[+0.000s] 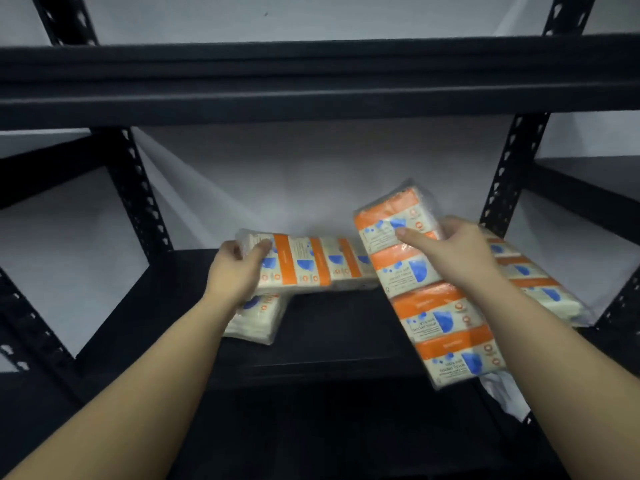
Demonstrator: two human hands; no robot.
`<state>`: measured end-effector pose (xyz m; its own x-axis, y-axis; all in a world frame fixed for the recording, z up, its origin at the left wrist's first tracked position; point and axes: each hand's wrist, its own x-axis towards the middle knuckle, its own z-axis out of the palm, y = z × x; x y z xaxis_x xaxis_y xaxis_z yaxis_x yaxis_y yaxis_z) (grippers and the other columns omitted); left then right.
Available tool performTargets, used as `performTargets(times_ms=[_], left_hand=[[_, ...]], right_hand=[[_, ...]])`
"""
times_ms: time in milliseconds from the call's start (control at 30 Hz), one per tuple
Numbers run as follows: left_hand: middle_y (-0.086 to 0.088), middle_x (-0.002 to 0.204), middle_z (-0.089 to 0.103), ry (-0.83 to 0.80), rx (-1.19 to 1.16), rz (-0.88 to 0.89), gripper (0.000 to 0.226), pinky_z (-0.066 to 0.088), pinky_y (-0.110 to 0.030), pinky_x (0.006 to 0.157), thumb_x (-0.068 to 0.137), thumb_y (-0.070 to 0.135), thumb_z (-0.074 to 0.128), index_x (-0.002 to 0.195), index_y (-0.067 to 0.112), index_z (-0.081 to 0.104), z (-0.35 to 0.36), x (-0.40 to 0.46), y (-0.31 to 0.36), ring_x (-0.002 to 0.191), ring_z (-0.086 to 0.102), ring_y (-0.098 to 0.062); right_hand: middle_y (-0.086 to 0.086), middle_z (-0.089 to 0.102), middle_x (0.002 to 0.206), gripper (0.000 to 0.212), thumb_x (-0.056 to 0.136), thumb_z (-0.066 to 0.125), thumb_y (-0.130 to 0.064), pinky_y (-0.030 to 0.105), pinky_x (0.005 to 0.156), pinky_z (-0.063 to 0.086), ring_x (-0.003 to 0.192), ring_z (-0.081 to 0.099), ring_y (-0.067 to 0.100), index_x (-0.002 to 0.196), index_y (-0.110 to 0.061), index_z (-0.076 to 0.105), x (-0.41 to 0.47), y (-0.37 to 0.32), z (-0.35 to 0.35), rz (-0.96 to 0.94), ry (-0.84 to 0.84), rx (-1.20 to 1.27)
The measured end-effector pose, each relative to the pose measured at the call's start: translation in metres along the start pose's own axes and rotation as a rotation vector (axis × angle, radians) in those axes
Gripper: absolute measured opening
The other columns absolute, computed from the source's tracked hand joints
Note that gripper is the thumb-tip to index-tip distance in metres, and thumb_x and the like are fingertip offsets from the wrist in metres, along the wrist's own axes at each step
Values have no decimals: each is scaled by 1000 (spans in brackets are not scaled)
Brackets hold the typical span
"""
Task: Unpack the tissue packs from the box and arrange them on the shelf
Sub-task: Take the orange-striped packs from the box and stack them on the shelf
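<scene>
Hands each grip one tissue pack; perhaps four packs visible.

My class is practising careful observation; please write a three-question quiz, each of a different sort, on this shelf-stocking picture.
1. True or false: both hands grip tissue packs.
2. Which pack is lifted and tilted? A the left hand's, B the right hand's.
3. What lies under the left hand's pack?

Key:
1. True: the left hand holds a pack; the right hand holds another.
2. B.
3. Another tissue pack, on the black shelf.
</scene>
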<state>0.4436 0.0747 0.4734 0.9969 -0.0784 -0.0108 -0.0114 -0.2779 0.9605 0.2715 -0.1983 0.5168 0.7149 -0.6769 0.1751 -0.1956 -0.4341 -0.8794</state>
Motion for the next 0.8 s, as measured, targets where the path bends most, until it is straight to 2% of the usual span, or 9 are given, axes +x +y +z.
performTargets(times_ms=[67,133,233,300,433,500,600,733,800], left_hand=[[-3,130,66,40,123,96,70,66,-47,68,91,53,71,149,28,40,2,5,0,89,76,-21],[4,153,47,63,255,347,81,60,-41,89,93,49,71,159,35,27,3,10,0,115,67,-17],[3,162,40,-145,681,673,77,32,-51,119,78,68,66,148,40,50,6,14,4,150,33,-25],[0,165,38,-253,927,674,81,18,-57,123,72,81,59,144,43,55,10,18,2,155,22,-29],[1,162,43,-145,995,681,67,8,-66,123,87,75,57,145,40,55,14,24,4,156,22,-29],[2,152,55,-144,1030,711,68,6,-66,123,87,78,51,141,37,58,19,22,13,153,32,-27],[7,132,67,-218,953,757,77,12,-63,125,84,84,46,141,33,58,28,8,29,131,58,-21],[7,157,49,-604,269,599,90,44,-39,115,79,64,79,155,36,39,39,-8,48,142,49,-12],[9,152,53,-739,154,538,89,52,-41,109,78,55,85,154,38,39,44,-13,57,137,55,-11]], right_hand=[[-4,80,80,50,72,86,-61,49,77,65,69,78,15,98,-22,70,2,0,5,2,-17,15],[-4,79,79,50,73,86,-60,47,75,65,67,77,13,98,-21,69,4,0,9,1,-22,11],[-4,80,81,52,71,85,-64,45,73,66,67,77,12,100,-24,68,8,1,14,14,-35,-15],[-4,80,83,55,72,84,-66,45,73,66,67,78,13,102,-24,66,8,0,16,22,-50,-24],[-4,80,84,52,75,83,-64,45,73,66,68,78,13,105,-25,65,4,-2,16,1,-89,-43],[-4,80,84,52,75,83,-63,45,73,66,69,78,13,105,-24,65,-1,-4,17,-20,-118,-40],[-6,80,85,50,77,84,-59,42,71,66,68,78,12,106,-24,64,-10,-8,18,-55,-143,-46],[-8,80,89,45,79,82,-55,31,63,63,72,78,10,111,-29,63,-20,-15,11,-89,-227,-47],[-9,80,89,42,80,83,-51,26,60,61,74,78,11,111,-28,65,-24,-18,5,-115,-309,-46]])
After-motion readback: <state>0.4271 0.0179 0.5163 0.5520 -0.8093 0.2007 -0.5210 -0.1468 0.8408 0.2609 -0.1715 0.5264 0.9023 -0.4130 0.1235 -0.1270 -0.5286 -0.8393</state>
